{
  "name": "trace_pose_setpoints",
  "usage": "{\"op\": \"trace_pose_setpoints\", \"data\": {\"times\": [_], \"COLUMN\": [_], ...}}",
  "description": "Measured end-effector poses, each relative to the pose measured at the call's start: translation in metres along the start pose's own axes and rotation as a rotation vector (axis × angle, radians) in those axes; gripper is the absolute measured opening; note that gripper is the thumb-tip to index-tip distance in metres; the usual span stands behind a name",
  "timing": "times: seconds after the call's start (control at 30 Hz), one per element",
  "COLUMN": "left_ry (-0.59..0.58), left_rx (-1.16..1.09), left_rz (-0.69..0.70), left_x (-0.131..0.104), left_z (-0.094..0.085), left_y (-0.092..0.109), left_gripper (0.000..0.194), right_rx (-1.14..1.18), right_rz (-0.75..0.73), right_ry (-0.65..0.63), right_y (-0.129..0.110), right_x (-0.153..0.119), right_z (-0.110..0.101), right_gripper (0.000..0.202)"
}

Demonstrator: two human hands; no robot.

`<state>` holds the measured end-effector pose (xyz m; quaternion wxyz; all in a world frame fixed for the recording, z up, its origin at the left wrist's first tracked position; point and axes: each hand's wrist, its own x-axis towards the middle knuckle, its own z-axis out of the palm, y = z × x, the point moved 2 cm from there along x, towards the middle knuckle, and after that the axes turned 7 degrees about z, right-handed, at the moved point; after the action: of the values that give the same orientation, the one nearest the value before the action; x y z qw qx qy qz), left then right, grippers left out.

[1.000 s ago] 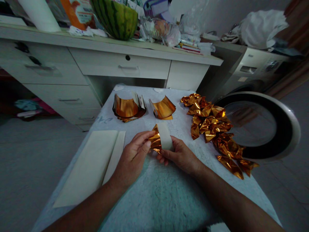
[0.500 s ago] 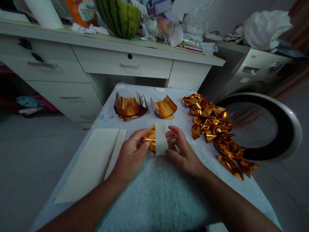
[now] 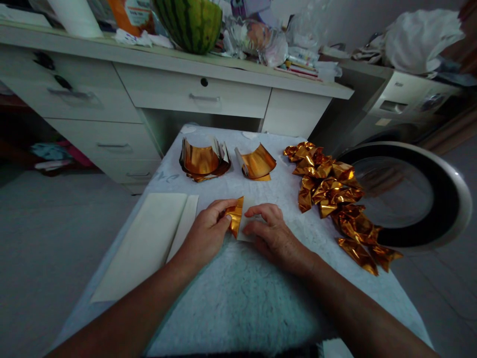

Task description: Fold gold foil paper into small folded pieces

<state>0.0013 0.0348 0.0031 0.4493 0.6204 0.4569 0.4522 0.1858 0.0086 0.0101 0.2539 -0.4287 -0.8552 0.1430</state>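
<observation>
While one gold foil piece is held near the middle of the cloth-covered counter, only part of its shaping appears to be done. Its left part is pinched between the thumb and fingers of the left hand, and a pale section is seen between it and the right hand, whose thumb and forefinger are parted; whether the pale section is touched by them cannot be told. The work is judged to be well advanced: a heap of crumpled foil pieces, apparently finished, is gathered toward the right edge of the counter. Two groups of curved sheets, a larger stack and a smaller stack, are set side by side beyond the hands and are taken to be what is left. A folded pale paper is laid at the left, its role unclear. No writing can be read with certainty: a white label is borne by the orange packet on the white cabinet, a badge by the washing machine, and script-like marks by the counter's cloth, all too small or faint
</observation>
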Motion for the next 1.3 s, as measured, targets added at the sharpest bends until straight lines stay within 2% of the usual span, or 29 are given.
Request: {"op": "trace_pose_setpoints", "data": {"times": [0.17,0.27,0.4,0.47,0.67,0.97,1.3], "left_ry": [-0.152,-0.225,-0.188,-0.179,-0.325,-0.355,-0.361], "left_rx": [0.299,0.501,0.683,0.677,0.558,0.502,0.544], "left_rz": [0.175,0.252,0.309,0.321,0.28,0.259,0.264], "left_x": [-0.002,-0.004,-0.006,-0.006,-0.006,-0.007,-0.006], "left_z": [0.001,0.003,0.002,0.001,0.003,-0.001,0.0], "left_y": [-0.002,-0.004,-0.004,-0.004,-0.004,-0.001,0.0], "left_gripper": [0.04,0.042,0.04,0.039,0.034,0.029,0.028], "right_rx": [0.058,0.086,0.114,0.135,0.16,0.095,0.043], "right_rz": [-0.033,-0.031,0.001,0.024,0.145,0.269,0.305], "right_ry": [-0.05,-0.129,-0.184,-0.198,-0.151,-0.123,-0.126], "right_y": [0.001,0.0,-0.002,-0.003,-0.003,-0.003,-0.006], "right_x": [0.001,0.002,0.005,0.007,0.012,0.014,0.017], "right_z": [0.001,0.001,-0.001,-0.002,0.005,0.012,0.016], "right_gripper": [0.017,0.01,0.014,0.016,0.007,0.006,0.007]}}
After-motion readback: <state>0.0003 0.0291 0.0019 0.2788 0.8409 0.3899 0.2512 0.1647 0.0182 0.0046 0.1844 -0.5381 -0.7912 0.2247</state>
